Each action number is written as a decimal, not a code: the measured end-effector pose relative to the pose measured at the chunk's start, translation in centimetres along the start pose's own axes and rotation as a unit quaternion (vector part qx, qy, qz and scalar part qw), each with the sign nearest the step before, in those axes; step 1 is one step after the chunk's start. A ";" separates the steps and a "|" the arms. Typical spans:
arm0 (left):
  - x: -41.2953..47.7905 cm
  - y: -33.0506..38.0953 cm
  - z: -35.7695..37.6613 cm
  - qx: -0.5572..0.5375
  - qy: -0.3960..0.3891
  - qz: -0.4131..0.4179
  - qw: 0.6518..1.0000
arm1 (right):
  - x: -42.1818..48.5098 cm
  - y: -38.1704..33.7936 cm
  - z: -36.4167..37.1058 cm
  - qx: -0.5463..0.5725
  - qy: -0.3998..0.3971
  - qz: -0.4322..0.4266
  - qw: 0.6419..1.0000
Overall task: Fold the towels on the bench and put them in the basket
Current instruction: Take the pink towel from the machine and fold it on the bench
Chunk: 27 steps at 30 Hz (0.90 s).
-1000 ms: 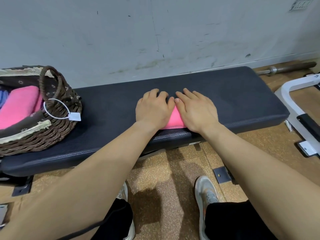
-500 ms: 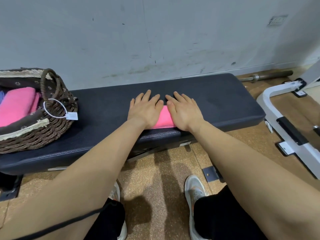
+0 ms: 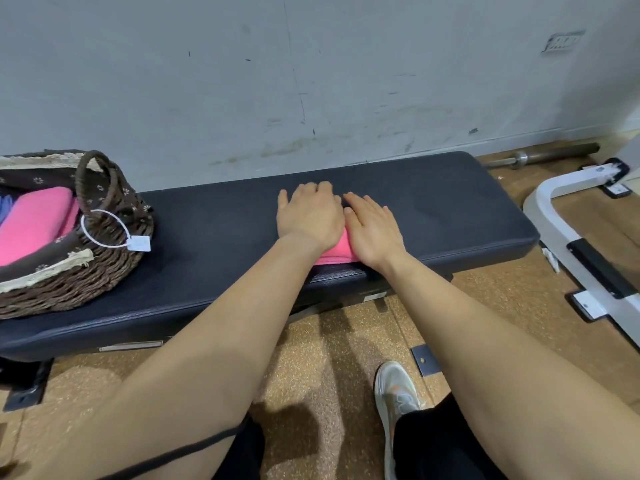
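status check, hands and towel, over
Right hand flat on folded pink towel; left hand on it, grip unclear. Towel on bench, not yet in basket. Path clear.

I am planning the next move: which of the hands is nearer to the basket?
Left. The left hand rests on the pink towel, on the basket's side; the right hand rests beside it, farther away.

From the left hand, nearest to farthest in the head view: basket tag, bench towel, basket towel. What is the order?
1. Bench towel, under the left hand.
2. Tag, to the left, on the basket.
3. Basket towel, farthest left.
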<state>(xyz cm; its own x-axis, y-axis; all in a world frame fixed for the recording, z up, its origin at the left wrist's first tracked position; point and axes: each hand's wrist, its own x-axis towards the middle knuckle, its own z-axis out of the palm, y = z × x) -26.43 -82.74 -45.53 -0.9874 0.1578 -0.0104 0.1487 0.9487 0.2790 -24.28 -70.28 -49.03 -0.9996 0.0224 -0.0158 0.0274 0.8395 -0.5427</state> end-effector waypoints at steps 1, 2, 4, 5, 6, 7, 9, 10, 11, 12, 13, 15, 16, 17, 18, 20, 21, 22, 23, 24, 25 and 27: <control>0.0 -0.1 0.7 0.024 -0.013 -0.015 1.000 | -0.1 0.0 0.0 0.017 0.007 0.003 1.000; -0.1 -0.2 1.3 0.048 -0.021 -0.024 0.998 | -0.2 0.1 0.0 0.031 0.014 0.005 0.999; -0.3 -0.3 2.1 0.083 -0.020 -0.023 0.996 | -0.1 0.1 0.0 0.053 0.016 0.009 0.998; -0.6 -0.3 2.3 0.091 -0.011 -0.018 0.996 | 0.0 0.1 -0.2 0.064 0.009 0.013 0.998; -0.8 -0.2 2.3 0.095 -0.002 -0.013 0.995 | 0.0 -0.1 -0.7 0.077 0.002 0.019 0.997; -0.8 -0.2 2.3 0.096 0.007 -0.011 0.995 | 0.0 -0.4 -1.2 0.086 0.006 0.026 0.996; -0.9 -0.2 2.4 0.097 0.017 -0.013 0.995 | -0.3 -1.4 -2.4 0.077 0.054 0.029 0.995; -0.9 -0.2 2.5 0.100 0.014 -0.016 0.995 | -0.4 -2.0 -2.7 0.073 0.081 0.021 0.994; -0.9 -0.2 2.5 0.103 0.010 -0.019 0.994 | -0.4 -2.7 -2.9 0.090 0.095 0.016 0.991; -1.0 -0.3 2.6 0.106 0.012 -0.020 0.994 | -0.5 -3.3 -3.0 0.120 0.091 0.018 0.988; -1.0 -0.3 2.7 0.103 0.022 -0.019 0.994 | -0.5 -3.8 -2.9 0.146 0.078 0.027 0.986; -1.2 -0.4 2.6 0.084 0.054 -0.006 0.995 | -0.5 -4.0 -2.2 0.134 0.051 0.032 0.989; -1.2 -0.5 2.6 0.060 0.074 0.004 0.995 | -0.6 -3.8 -1.9 0.105 0.046 0.025 0.993; -1.3 -0.6 2.4 0.015 0.091 0.008 0.996 | -0.6 -3.4 -1.4 0.071 0.050 0.013 0.996; -1.3 -0.9 2.0 -0.041 0.101 0.002 0.994 | -0.7 -3.0 -1.0 0.032 0.060 0.001 0.998; -1.2 -1.8 1.4 -0.123 0.090 -0.007 0.988 | -0.5 -2.3 -0.3 -0.045 0.077 -0.021 0.996; -1.2 -2.4 1.4 -0.110 0.082 0.018 0.990 | -0.4 -2.0 0.1 -0.076 0.079 -0.028 0.994; -1.4 -3.2 1.6 -0.075 0.076 0.057 0.993 | -0.3 -1.8 0.4 -0.102 0.075 -0.034 0.991; -1.6 -4.0 1.8 -0.036 0.068 0.095 0.993 | -0.3 -1.8 0.5 -0.125 0.068 -0.037 0.989; -1.7 -4.6 1.9 -0.011 0.048 0.124 0.991 | -0.3 -1.7 0.6 -0.147 0.063 -0.040 0.986; -1.9 -5.2 1.7 -0.007 0.023 0.145 0.989 | -0.3 -1.7 0.6 -0.164 0.059 -0.045 0.984; -2.2 -6.2 1.0 -0.024 -0.021 0.165 0.986 | -0.5 -1.8 0.3 -0.171 0.044 -0.056 0.983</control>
<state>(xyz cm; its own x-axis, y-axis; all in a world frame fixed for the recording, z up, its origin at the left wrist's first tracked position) -25.16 -88.64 -48.19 -0.8820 0.4687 0.0485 0.4585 0.8298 0.3181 -23.83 -71.98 -48.24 -0.9928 -0.0468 0.1100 -0.0705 0.9725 -0.2219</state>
